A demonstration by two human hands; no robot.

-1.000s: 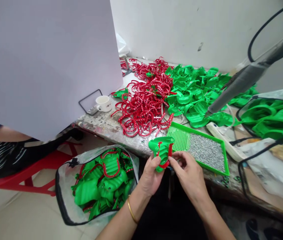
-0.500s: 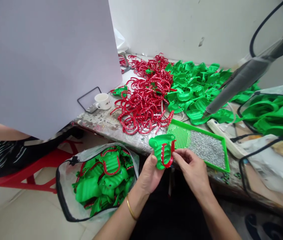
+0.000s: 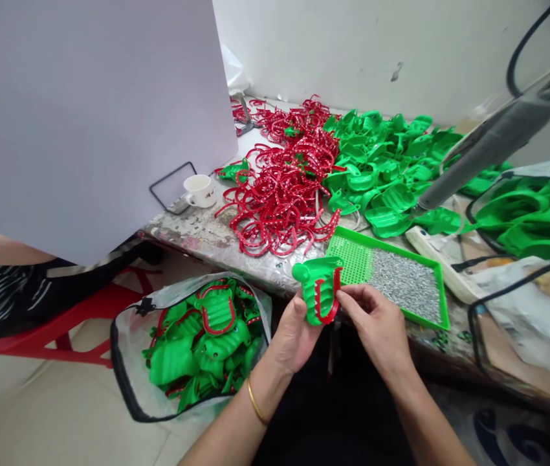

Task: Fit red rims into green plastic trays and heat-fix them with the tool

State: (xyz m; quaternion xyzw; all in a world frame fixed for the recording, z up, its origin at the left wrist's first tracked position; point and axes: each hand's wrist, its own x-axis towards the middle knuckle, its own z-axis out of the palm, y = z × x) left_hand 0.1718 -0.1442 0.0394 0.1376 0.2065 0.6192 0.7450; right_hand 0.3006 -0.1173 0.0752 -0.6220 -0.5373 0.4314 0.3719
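The left hand [image 3: 294, 338] cups a green plastic piece [image 3: 318, 291] just off the table's front edge, thumb pressed against its side. The right hand [image 3: 376, 323] pinches the red strip [image 3: 336, 298] fitted around the piece between thumb and fingers. Both hands work in the gap between a clear zip bag [image 3: 129, 382] on the floor and a green tray [image 3: 391, 247].

The bag's mouth stands open, packed with green pieces [image 3: 207, 356] already banded in red. The tray sits close to the table's front edge, holding grey granules [image 3: 406, 285] beside a perforated section [image 3: 350, 259]. Beyond it, a heap of red strips [image 3: 279, 200] lies against a heap of green pieces [image 3: 382, 155], both reaching toward the back wall [image 3: 328, 45]. A white mug [image 3: 200, 191] stands near the left edge, beside a white board [image 3: 85, 116]. A second bag [image 3: 522, 220] of green pieces sits past the right end, next to a power strip [image 3: 430, 249].
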